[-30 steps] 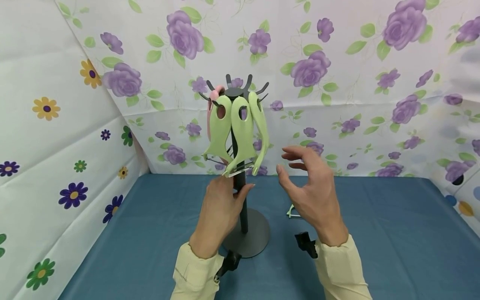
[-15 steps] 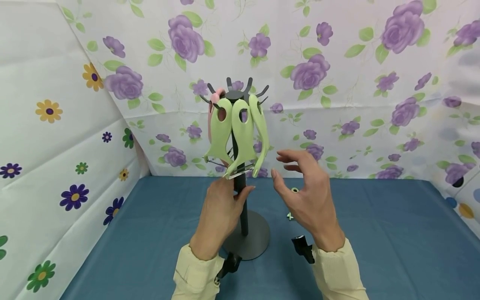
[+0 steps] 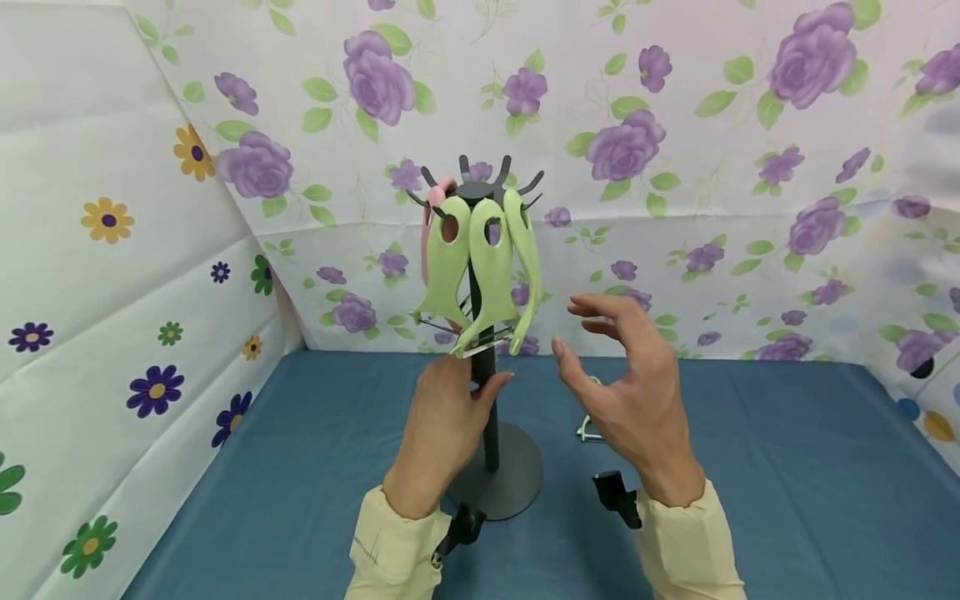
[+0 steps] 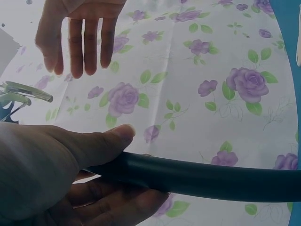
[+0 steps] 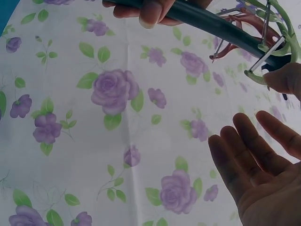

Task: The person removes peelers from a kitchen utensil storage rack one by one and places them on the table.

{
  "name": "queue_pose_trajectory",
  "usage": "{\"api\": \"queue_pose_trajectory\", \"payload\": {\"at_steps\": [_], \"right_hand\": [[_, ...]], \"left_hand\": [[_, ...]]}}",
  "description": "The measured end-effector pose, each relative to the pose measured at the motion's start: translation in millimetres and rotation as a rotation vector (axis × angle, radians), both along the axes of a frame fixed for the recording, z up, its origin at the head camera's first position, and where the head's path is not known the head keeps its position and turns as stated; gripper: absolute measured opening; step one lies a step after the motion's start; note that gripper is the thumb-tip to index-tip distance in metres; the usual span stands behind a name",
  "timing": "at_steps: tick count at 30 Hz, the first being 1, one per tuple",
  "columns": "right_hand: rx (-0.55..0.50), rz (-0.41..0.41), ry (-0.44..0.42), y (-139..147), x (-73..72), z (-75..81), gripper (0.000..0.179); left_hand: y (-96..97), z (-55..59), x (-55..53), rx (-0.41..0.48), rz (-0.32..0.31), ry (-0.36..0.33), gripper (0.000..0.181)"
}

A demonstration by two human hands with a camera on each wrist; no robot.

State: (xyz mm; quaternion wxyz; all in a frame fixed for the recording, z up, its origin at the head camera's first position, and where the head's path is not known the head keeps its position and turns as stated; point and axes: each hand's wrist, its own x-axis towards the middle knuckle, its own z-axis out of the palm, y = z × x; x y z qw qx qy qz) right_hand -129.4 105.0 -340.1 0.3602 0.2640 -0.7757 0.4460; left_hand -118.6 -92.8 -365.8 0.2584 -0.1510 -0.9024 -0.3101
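A dark grey stand [image 3: 491,442] with hooks around its top stands upright on a round base. Three light green peelers [image 3: 491,271] hang from hooks on its near side, and a pink peeler [image 3: 426,250] hangs at the left, partly hidden behind them. My left hand [image 3: 442,425] holds the pole below the peelers, thumb along it; the left wrist view shows the fingers curled round the pole [image 4: 202,179]. To the right of the stand my right hand [image 3: 633,383] hovers with bent, spread fingers and nothing in them. Behind it lies another green peeler [image 3: 582,432], mostly hidden.
A blue cloth [image 3: 787,475] covers the table. Behind it hangs a white sheet [image 3: 712,233] with purple flowers, and another flowered sheet [image 3: 180,275] runs along the left. Several upper hooks [image 3: 506,169] at the back of the stand carry nothing.
My right hand moves slightly left and down, then back right, its fingers staying apart from the stand. The left hand keeps its hold on the pole. The hanging peelers stay in place.
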Motion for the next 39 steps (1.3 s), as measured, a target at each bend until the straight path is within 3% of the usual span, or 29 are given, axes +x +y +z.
{"api": "queue_pose_trajectory", "payload": {"at_steps": [7,24,32,39], "right_hand": [[0.002,0.031,0.006,-2,3.0,9.2,0.053],[0.034,0.134,0.01,-5,9.2,24.7,0.074],[0.026,0.193,-0.002,-13,8.6,27.2,0.085],[0.016,0.192,0.007,-18,6.6,27.0,0.089]], "left_hand": [[0.3,-1.5,-1.5,0.001,-0.008,0.009,0.036],[-1.0,0.1,-1.5,0.013,-0.02,-0.005,0.022],[-0.4,0.0,-0.7,0.02,-0.015,-0.025,0.026],[-0.2,0.6,-1.7,0.025,-0.012,-0.036,0.018]]}}
